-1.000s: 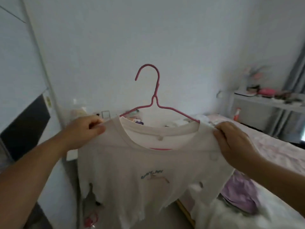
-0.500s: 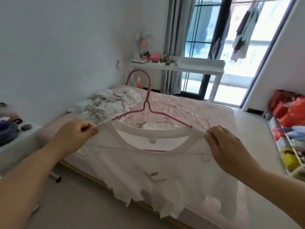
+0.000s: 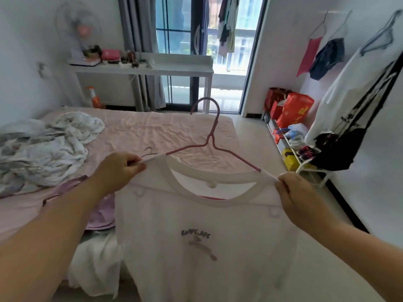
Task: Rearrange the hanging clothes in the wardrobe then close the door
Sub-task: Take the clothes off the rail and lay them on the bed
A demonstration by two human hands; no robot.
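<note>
A white T-shirt [image 3: 202,243] with a small dark print hangs on a pink wire hanger [image 3: 212,136], held up in front of me over the bed. My left hand [image 3: 118,171] pinches the shirt's left shoulder over the hanger's end. My right hand [image 3: 298,197] pinches the right shoulder the same way. The hanger's hook points up and away from me. No wardrobe or door of it is in view.
A pink bed [image 3: 152,131] lies ahead with a heap of pale laundry [image 3: 43,147], a purple garment [image 3: 102,212] and a loose dark hanger [image 3: 148,151]. Clothes on hangers [image 3: 357,88] line the right wall above a low shoe rack [image 3: 290,149]. A white desk [image 3: 144,69] stands before the balcony door.
My view has swung right, from the white wall to the bed, window and right wall. Both hands keep the same hold on the shirt and hanger, which moved with me.
</note>
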